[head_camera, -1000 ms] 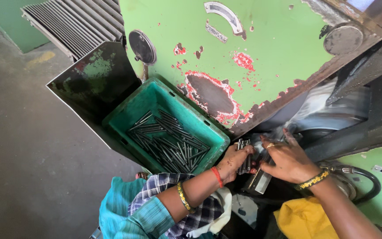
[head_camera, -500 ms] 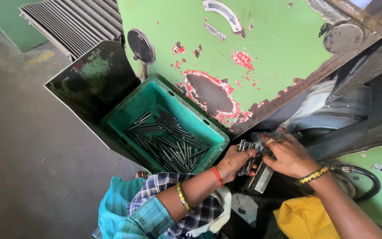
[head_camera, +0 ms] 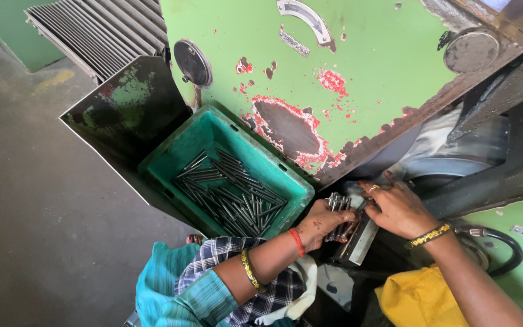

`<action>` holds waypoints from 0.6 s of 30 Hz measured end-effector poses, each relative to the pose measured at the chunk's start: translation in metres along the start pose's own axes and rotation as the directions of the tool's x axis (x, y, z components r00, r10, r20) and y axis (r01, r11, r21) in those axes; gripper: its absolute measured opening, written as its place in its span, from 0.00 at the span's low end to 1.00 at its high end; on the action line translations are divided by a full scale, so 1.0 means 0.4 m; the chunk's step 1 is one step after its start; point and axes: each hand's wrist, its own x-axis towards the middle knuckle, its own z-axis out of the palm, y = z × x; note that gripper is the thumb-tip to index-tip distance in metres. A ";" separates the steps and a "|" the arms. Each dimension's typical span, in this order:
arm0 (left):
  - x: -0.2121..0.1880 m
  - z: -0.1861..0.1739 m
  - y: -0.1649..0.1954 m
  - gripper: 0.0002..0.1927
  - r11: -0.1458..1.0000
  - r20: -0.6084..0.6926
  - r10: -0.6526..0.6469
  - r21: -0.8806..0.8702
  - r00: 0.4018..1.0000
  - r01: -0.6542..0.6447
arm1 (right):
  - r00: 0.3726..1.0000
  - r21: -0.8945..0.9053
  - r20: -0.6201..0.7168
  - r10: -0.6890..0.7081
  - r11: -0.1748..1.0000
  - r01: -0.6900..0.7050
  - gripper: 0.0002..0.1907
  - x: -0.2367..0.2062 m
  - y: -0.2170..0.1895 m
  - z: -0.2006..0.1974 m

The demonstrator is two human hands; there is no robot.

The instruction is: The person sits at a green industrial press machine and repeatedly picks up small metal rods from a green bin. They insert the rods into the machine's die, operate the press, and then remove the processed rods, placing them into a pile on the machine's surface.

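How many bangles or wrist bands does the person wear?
3: a red band and a gold bangle on the left arm, a gold-and-dark bangle on the right wrist. Sleeves may hide more.

Looking steeply down from the head, close over both hands (head_camera: pixel 358 215), green machine (head_camera: pixel 358 79) ahead, crate (head_camera: pixel 225 175) left

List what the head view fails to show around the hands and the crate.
- Left hand: its palm covers most of the rod bundle; count unclear.
- Right hand: fingertips hidden behind the bundle and metal block; grip unclear.
- Crate: near wall hides the rods lowest in it.
- Machine: cut off by the top and right edges.
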 end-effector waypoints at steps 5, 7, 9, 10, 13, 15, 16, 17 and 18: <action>-0.008 0.005 0.010 0.11 1.000 0.041 0.000 0.011 0.999 -0.001 | 1.000 0.081 -0.023 0.008 0.997 -0.006 0.24 0.003 -0.004 -0.004; -0.004 0.005 0.006 0.12 1.000 0.053 -0.002 0.009 0.999 0.001 | 0.999 0.152 -0.019 0.044 0.988 -0.040 0.25 0.007 -0.006 -0.004; 0.006 0.006 -0.002 0.13 1.000 0.078 0.000 0.001 0.997 0.000 | 0.992 0.179 0.032 0.126 0.975 -0.130 0.24 0.011 -0.006 -0.003; 0.011 0.006 -0.006 0.14 1.000 0.084 -0.002 -0.018 0.996 0.004 | 0.984 0.190 0.058 0.166 0.966 -0.174 0.24 0.012 -0.005 -0.002; 0.023 0.006 -0.019 0.13 0.999 0.078 -0.015 -0.028 0.997 0.017 | 0.987 0.169 0.055 0.149 0.973 -0.156 0.21 0.015 -0.002 -0.004; 0.030 0.005 -0.026 0.12 0.999 0.038 -0.025 0.029 0.999 0.024 | 0.999 0.191 0.043 0.004 0.981 -0.012 0.28 0.007 -0.003 -0.011; 0.032 0.003 -0.028 0.11 1.000 0.056 -0.003 0.011 0.998 0.003 | 0.997 0.200 0.034 -0.070 0.978 0.062 0.32 0.001 -0.007 -0.017; 0.034 0.002 -0.029 0.10 1.000 0.073 0.020 -0.009 0.997 -0.020 | 0.994 0.207 0.078 -0.071 0.977 0.053 0.38 -0.006 -0.015 -0.024; 0.036 0.002 -0.030 0.08 0.999 0.089 0.043 -0.029 0.995 -0.040 | 0.990 0.214 0.124 -0.072 0.976 0.045 0.45 -0.017 -0.026 -0.031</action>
